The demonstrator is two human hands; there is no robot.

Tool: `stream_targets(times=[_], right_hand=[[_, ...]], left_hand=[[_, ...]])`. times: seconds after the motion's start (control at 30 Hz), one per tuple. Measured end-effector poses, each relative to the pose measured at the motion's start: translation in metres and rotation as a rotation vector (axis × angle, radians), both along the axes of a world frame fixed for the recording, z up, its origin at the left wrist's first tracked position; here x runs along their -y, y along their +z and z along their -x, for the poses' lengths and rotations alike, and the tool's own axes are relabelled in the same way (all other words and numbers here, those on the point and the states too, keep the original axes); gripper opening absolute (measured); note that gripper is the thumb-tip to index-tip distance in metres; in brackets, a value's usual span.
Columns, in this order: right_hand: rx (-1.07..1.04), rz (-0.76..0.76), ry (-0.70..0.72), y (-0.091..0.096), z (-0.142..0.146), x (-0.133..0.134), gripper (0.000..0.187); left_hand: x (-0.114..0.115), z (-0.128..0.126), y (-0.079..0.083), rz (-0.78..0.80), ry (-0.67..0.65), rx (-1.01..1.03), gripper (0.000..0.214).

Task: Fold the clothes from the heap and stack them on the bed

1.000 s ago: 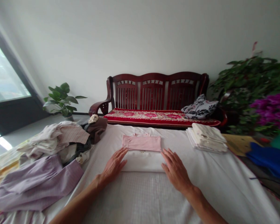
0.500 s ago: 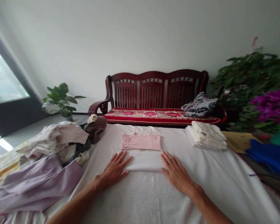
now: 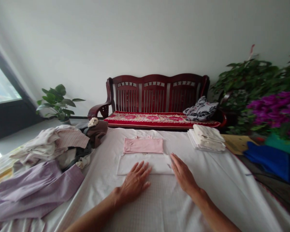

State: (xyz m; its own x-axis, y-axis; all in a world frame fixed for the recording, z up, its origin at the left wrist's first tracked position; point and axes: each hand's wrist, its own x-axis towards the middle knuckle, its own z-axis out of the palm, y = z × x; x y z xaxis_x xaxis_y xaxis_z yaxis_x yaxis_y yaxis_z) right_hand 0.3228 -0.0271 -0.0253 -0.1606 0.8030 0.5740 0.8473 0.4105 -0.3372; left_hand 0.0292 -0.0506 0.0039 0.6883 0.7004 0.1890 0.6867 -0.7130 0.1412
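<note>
A folded white garment [image 3: 157, 163] lies flat on the white sheet [image 3: 157, 203] in front of me. Just beyond it rests a folded pink garment [image 3: 143, 145] with thin straps at its far edge. My left hand [image 3: 136, 180] lies palm down, fingers spread, over the near edge of the white garment. At that garment's right end is my right hand [image 3: 185, 174], turned on its side with the fingers stretched out. Neither hand grips anything. What lies beneath my left palm is hidden.
A heap of loose clothes [image 3: 50, 141] with a lilac garment [image 3: 38, 190] lies at left. Folded white cloths [image 3: 206, 138] are stacked at back right. Blue fabric [image 3: 268, 161] is at far right. Behind stands a red wooden bench [image 3: 152, 91] with a patterned cushion [image 3: 201, 109].
My left hand has moved right, from the white garment's left end onto its near middle. My right hand has tipped onto its side at the right end. The view has shifted slightly.
</note>
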Motion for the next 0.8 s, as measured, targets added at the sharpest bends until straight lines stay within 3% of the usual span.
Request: stream_targets(times=[0.1,0.17,0.3,0.4,0.47,0.6,0.8], right_hand=[[0.001,-0.076,-0.111,-0.002,-0.013,-0.005,0.052],[0.037,-0.116,-0.106,0.006,-0.01,-0.002,0.052],[0.196,-0.098,0.141,0.034,0.027,0.022,0.056],[0.359,-0.018,0.357,0.043,0.052,0.04,0.062],[0.418,0.021,0.39,0.039,0.058,0.046,0.063],[0.453,0.047,0.303,0.019,0.048,0.044,0.062],[0.431,0.106,0.18,0.007,0.019,0.032,0.057]], left_hand=[[0.002,0.0,-0.004,0.033,0.005,-0.046,0.064],[0.002,0.001,-0.005,0.039,0.003,-0.062,0.065],[0.002,0.002,-0.004,0.048,0.0,-0.079,0.066],[0.002,0.001,-0.005,0.035,0.0,-0.072,0.071],[0.002,0.001,-0.007,0.017,-0.006,-0.063,0.073],[0.003,0.009,-0.011,0.012,-0.006,-0.071,0.073],[0.002,0.052,-0.009,0.019,0.012,-0.058,0.063]])
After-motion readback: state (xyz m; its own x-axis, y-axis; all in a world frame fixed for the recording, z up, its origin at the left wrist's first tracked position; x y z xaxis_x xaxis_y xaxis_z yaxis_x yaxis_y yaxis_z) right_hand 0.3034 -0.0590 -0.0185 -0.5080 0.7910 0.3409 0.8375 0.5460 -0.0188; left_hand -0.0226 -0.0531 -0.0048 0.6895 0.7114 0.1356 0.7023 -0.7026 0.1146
